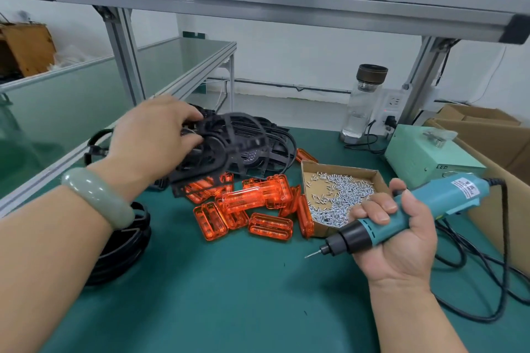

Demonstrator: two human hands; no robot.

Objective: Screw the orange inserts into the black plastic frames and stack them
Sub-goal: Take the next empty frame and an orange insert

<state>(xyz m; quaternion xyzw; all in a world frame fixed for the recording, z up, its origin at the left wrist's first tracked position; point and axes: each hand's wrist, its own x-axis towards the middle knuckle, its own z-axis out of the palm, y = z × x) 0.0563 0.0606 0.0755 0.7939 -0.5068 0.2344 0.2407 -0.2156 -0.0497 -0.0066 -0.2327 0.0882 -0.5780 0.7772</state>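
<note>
A: Head view, item one?
B: Black plastic frame (226, 146), ribbed openwork, held over the frame pile (275, 137) at the green mat's (229, 295) far side. Left hand (155, 135) grips its edge, fingers curled.
A: Item two?
B: Orange inserts (252, 203), translucent, heaped just below. Right hand (395, 238) is wrapped round a teal electric screwdriver (415, 209).

White wall (286, 51) at back, thin pipe (286, 86) running along it low down. Workbench w/ green mat (258, 309); alu-profile shelf (258, 0) overhead on alu posts (123, 51). 2nd bench (86, 86) w/ green top adjoins at left, wooden crate (28, 49) beyond it. Cardboard boxes (481, 126) far right. Socket (394, 102) by right post. Light even, diffuse.
</note>
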